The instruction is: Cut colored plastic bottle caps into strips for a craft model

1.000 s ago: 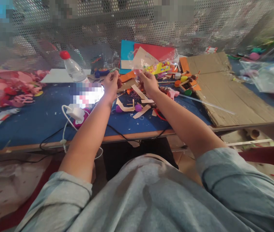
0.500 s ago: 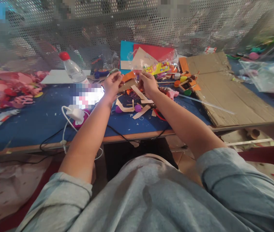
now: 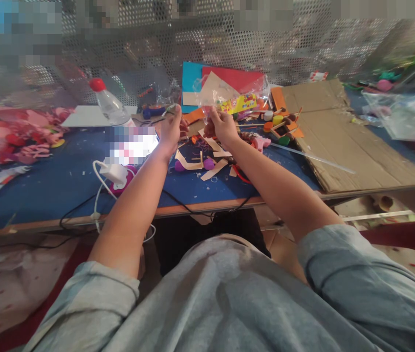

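My left hand [image 3: 171, 131] is raised over the back middle of the table, thumb up and fingers curled in. What it pinches, if anything, is too small to make out. Opposite it, my right hand [image 3: 224, 128] is closed too, thumb against the bent forefinger, and its contents are hidden. An orange piece [image 3: 193, 116] shows behind and between the two hands. Just beyond my right hand lies a clear plastic bag with a yellow label [image 3: 242, 103]. Below the hands are cream paper strips [image 3: 215, 169] and purple pieces [image 3: 180, 166].
On the left are a red-capped bottle [image 3: 114, 110], a lit phone screen [image 3: 146, 144], a white charger [image 3: 114, 173] with cables and a pile of pink pieces [image 3: 16, 132]. A cardboard sheet [image 3: 354, 146] covers the right side. Blue and red sheets [image 3: 234, 77] lean at the back.
My left hand has turned, its thumb now pointing up and its fingers curled lower. My right hand has tilted slightly, with its fingers curled further in. The hands stay about equally far apart.
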The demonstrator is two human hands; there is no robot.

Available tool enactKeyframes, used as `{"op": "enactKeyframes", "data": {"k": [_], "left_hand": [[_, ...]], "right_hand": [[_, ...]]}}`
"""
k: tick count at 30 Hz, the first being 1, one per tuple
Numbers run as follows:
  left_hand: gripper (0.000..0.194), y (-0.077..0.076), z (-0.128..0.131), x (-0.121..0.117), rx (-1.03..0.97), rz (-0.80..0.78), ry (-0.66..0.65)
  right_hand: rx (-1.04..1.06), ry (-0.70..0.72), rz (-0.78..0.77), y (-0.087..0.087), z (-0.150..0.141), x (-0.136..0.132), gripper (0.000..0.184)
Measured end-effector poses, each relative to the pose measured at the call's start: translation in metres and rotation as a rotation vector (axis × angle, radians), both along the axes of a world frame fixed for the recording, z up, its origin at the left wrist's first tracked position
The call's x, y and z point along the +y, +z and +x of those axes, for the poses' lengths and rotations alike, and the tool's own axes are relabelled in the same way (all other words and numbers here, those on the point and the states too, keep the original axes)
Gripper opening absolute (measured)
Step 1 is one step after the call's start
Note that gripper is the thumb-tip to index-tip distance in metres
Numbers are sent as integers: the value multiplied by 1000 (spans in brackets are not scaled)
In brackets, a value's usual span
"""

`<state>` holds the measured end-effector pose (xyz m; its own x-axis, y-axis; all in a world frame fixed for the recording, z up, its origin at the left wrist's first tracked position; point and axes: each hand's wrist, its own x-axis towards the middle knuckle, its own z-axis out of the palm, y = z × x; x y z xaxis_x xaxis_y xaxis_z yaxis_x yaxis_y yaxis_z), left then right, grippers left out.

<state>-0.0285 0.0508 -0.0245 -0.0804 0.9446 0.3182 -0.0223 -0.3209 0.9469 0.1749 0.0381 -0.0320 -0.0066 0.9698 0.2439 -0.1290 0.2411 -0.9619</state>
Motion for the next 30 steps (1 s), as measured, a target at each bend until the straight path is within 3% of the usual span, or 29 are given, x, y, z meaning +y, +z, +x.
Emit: {"op": "enactKeyframes", "data": {"k": [4,7,11,16,20,24,27,30], "left_hand": [[59,0,0,-4,57,-5,-77],[65,1,3,-8,67,-36,-187],[55,2,8,-14,160,-12,-252],[68,2,7,-18,316,45,-274],[42,1,7,-14,291,81,-232],[38,0,6,-10,271,93,-146],[18,0,-3,-9,467,187,57],[18,0,-11,-8,711,235,150]], "right_hand": [[-68,-22,124,3,1,-7,83],[-87,-38,146,2,2,-6,75],[-51,-37,123,1,2,-4,53],[-39,-2,97,5,2,-10,60],[-101,-35,116,8,2,-13,76],[-120,-83,166,5,2,-9,79],[-83,-62,172,1,1,-5,80],[-45,-30,176,-2,1,-1,84]]}}
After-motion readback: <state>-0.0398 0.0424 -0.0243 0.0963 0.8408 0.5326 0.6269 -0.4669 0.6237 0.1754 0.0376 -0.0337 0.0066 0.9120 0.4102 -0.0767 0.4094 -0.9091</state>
